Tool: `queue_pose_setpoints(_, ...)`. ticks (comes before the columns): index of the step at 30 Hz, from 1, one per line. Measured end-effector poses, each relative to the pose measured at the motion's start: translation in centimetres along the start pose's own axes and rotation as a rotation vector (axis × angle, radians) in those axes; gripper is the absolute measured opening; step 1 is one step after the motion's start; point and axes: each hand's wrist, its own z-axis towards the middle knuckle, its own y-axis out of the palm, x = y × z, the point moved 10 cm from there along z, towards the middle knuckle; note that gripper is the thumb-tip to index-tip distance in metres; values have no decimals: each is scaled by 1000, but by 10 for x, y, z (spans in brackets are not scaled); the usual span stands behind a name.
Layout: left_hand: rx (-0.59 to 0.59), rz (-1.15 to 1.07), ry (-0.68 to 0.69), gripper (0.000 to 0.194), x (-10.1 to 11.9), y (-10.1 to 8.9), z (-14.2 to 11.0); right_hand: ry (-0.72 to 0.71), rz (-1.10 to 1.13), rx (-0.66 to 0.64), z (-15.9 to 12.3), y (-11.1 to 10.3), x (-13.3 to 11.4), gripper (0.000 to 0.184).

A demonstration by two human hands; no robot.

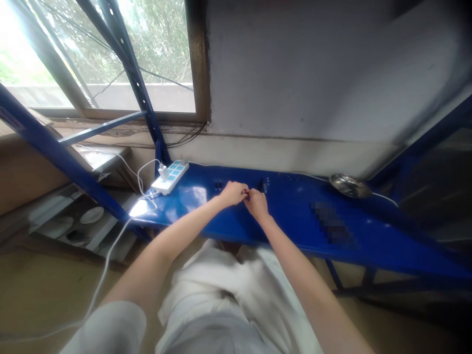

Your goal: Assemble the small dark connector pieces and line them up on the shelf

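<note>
So from the head view, both hands are up over the blue table (pixel 287 216), and the fingertips meet right in the middle. The left hand (pixel 233 193) has its fingers curled in and closed, and the right hand (pixel 257 202) is doing the same from the other side. Looks like they're pinching a small dark piece (pixel 246 192) between them, but it's tiny and mostly covered, so I can't tell what it is or which hand has the firmer grip. On the table just past the left hand there are 2 little dark parts (pixel 218 185) side by side, and just beyond the right hand there's a dark item (pixel 261 185) with some pale bits (pixel 266 184) beside it. Off to the left sits a white power strip (pixel 170 179) with 1 plug (pixel 163 171) in it, and over on the right, near the wall, a shiny metal object (pixel 349 186). My read is that this is a fine, 2-handed fingertip step, mid-handling. Next move calls for light pressure and steady wrists, imo, since something that small could easily slip out of the pinch.
</note>
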Motion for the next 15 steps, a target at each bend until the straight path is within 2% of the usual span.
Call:
queue_pose_setpoints(3, 56, -116, -78, 13, -12, 1, -1, 17, 93, -3, 3, 7, 4, 16)
queue_pose_setpoints(6, 173, -271, -172, 19, -32, 2, -11, 25, 163, -1, 7, 10, 7, 17)
queue_pose_setpoints(8, 299, -362, -241, 25, -50, 2, -25, 76, 209, -5, 12, 11, 11, 18)
queue_pose_setpoints(10, 439, -445, -366, 25, -74, 5, -46, 142, 260, -27, 18, 14, 15, 18)
queue_pose_setpoints(13, 539, -566, -562, 28, -107, 19, -77, 194, 326, -99, 29, 28, 13, 15)
queue_pose_setpoints(15, 575, -638, -626, 30, -118, 26, -89, 198, 342, -146, 37, 40, 7, 13)
